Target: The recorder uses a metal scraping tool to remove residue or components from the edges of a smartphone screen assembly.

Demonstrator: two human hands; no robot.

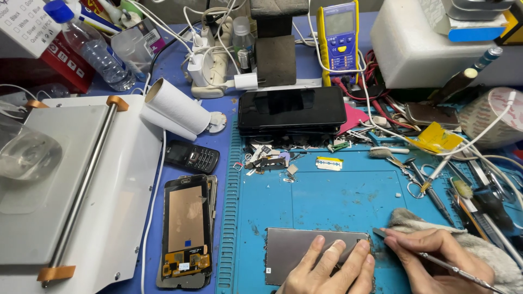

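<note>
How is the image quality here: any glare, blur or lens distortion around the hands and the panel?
Head view: even overhead light and soft shadows; left hand and right hand with its metal tool are sharp. Faint sheen on the grey panel, stronger reflection on the black phone. Wide-angle bowing curves the white machine at the left edge.

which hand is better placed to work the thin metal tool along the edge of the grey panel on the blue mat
Probably the right hand: it grips the thin metal pry tool with its flat tip at the right edge of the grey rectangular phone panel. The left hand lies flat on that panel, pinning it.
</note>
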